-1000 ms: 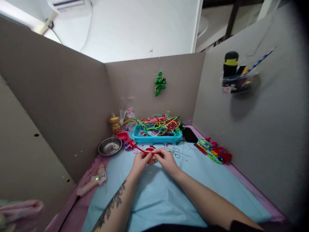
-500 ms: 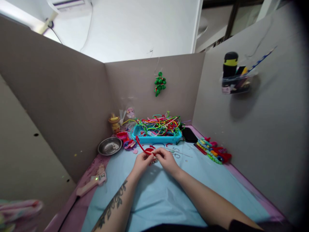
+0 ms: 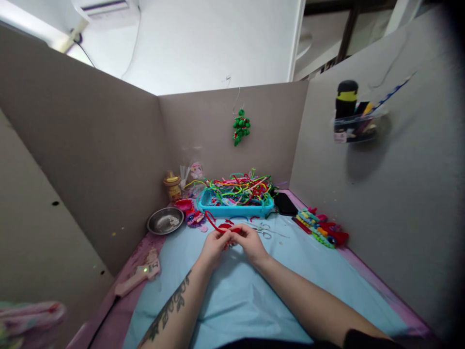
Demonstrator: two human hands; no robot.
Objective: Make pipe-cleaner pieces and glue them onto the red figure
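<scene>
A: In the head view, caught at which step?
B: Apparently shaping a thin, fuzzy red strip (image 3: 212, 224), pinched in the fingertips of both left hand (image 3: 214, 245) and right hand (image 3: 251, 242) over a smooth light-blue sheet (image 3: 247, 291), with one end curled toward eleven o'clock
A: Calling for what next?
B: Probably needing a steady pinch and small bends; cannot make out the part under the fingers
A: And around, hindered by what?
B: At twelve, seeing a bright-blue rectangular plastic tray (image 3: 232, 212) heaped with multicoloured fuzzy strips (image 3: 243, 186); at eight, a pale-pink corded tool (image 3: 133, 282); perhaps crowded at two by silver metal scissors (image 3: 260, 230), near the right hand
</scene>
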